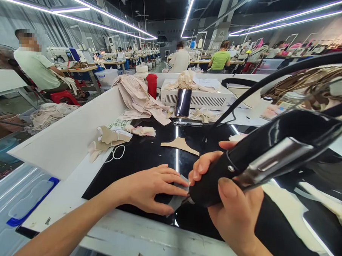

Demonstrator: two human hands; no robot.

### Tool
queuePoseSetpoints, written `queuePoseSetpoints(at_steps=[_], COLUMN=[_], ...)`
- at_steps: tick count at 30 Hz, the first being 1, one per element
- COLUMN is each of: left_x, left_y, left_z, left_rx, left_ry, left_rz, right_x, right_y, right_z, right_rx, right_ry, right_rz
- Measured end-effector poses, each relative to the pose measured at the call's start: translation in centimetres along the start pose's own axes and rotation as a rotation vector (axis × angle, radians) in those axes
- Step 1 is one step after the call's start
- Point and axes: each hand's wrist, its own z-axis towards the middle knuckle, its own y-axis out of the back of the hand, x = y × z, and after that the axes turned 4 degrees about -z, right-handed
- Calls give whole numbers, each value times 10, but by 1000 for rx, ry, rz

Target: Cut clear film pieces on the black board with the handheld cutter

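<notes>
By the desk's near edge (138, 230), the spread left hand (154, 189) should steady the sheer piece (178, 202), right hand (237, 206) gripping a black tool (255, 148).

You had a dark phone (183, 103) standing upright before a white vented box (208, 101), a red container (151, 85) to its left and a pen (187, 123) lying nearer you. A clear bin (28, 201) sat low on your left; a green-shirted person (219, 60) sat farther off.

A sewing workshop is indicated by rows of sewing machines (57, 53), among which seated workers (219, 61) are distributed, by overhead strip lights (188, 13), and by fabric pieces (142, 96) heaped on a black-topped worktable (147, 153).
</notes>
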Motion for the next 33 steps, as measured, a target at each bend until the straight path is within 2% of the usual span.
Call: queuePoseSetpoints(at_steps=[18,24,28,31,33], left_x=[1,2,6,8,8], left_y=[0,1,-5,-12,-17], left_z=[0,-4,-3,2,7], left_rx=[-11,-5,-169,-311,-351], left_ry=[-16,37,175,274,313], left_rz=[14,-60,-112,-69,-16], right_x=[0,4,12,17,18], right_y=[-8,4,24,43,54], right_z=[-8,4,18,25,28], right_rx=[22,-18,-59,-91,-115], right_ry=[-2,26,93,83,94], right_rz=[-8,-31,-143,-270,-364])
